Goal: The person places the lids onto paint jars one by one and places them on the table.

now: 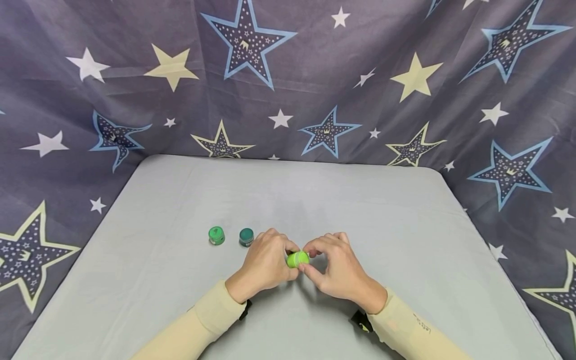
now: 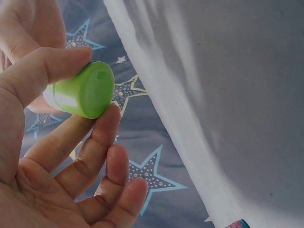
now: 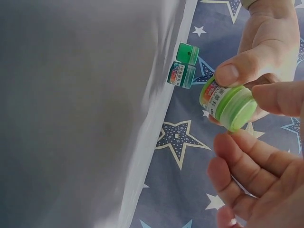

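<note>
A small light-green paint jar (image 1: 298, 259) is held on its side above the table, between both hands. My left hand (image 1: 270, 260) pinches its base end, thumb on one side and fingertips on the other, as the left wrist view shows around the jar's bottom (image 2: 97, 90). At the lid end, my right hand (image 1: 339, 267) has its thumb and fingertips around the lid (image 3: 239, 113). The lid sits on the jar. A printed label (image 3: 212, 94) wraps the jar's side. Left of the hands stand a dark green jar (image 1: 246, 236) and a mid-green jar (image 1: 216, 235), both lidded.
The table (image 1: 315, 195) has a light grey cover. Behind it and at both sides hangs a dark cloth (image 1: 288, 65) with stars. In the right wrist view the two standing jars appear close together near the table edge (image 3: 159, 128).
</note>
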A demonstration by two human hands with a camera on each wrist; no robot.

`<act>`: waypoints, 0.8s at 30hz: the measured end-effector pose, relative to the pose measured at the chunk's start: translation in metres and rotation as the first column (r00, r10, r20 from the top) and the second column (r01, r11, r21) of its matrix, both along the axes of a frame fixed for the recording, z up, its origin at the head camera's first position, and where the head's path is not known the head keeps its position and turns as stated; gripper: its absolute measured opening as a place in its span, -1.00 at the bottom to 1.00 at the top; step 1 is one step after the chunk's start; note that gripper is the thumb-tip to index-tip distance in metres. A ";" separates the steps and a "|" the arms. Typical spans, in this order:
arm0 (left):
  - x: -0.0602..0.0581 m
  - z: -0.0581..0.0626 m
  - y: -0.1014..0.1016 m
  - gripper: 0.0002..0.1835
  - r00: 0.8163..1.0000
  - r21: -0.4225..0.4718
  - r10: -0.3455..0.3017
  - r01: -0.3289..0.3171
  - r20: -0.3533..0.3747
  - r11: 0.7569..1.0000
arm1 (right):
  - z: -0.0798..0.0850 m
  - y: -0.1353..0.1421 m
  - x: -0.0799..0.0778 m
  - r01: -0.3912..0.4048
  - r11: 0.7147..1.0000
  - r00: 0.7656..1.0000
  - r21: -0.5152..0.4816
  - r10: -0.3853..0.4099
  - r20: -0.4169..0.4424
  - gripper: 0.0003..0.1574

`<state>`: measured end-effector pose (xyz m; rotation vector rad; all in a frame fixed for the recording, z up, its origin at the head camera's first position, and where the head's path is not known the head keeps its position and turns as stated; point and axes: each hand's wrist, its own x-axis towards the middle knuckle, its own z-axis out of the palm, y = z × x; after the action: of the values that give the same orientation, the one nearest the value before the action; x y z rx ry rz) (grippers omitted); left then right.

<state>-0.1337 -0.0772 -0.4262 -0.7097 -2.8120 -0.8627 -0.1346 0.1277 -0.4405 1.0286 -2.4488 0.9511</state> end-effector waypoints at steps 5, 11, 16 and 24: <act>0.000 0.001 0.000 -0.75 1.000 0.000 0.005 -0.005 0.011 1.000 | 0.000 0.000 0.000 0.020 1.000 1.000 0.006 -0.020 -0.020 -0.77; 0.001 0.002 0.001 -0.75 1.000 -0.003 0.010 -0.010 0.015 1.000 | -0.001 0.000 -0.001 0.049 0.999 0.999 0.020 -0.049 -0.023 -0.78; 0.001 0.002 0.001 -0.77 1.000 -0.008 0.005 -0.005 0.002 1.000 | -0.002 -0.001 -0.001 0.070 0.997 0.997 0.022 -0.069 -0.026 -0.75; 0.002 0.002 0.001 -0.76 1.000 -0.008 0.006 -0.006 -0.004 1.000 | 0.000 -0.002 0.000 0.101 0.994 0.995 0.045 -0.102 0.003 -0.64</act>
<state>-0.1321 -0.0760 -0.4242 -0.7031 -2.8143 -0.8478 -0.1344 0.1261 -0.4403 0.9071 -2.5112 0.8706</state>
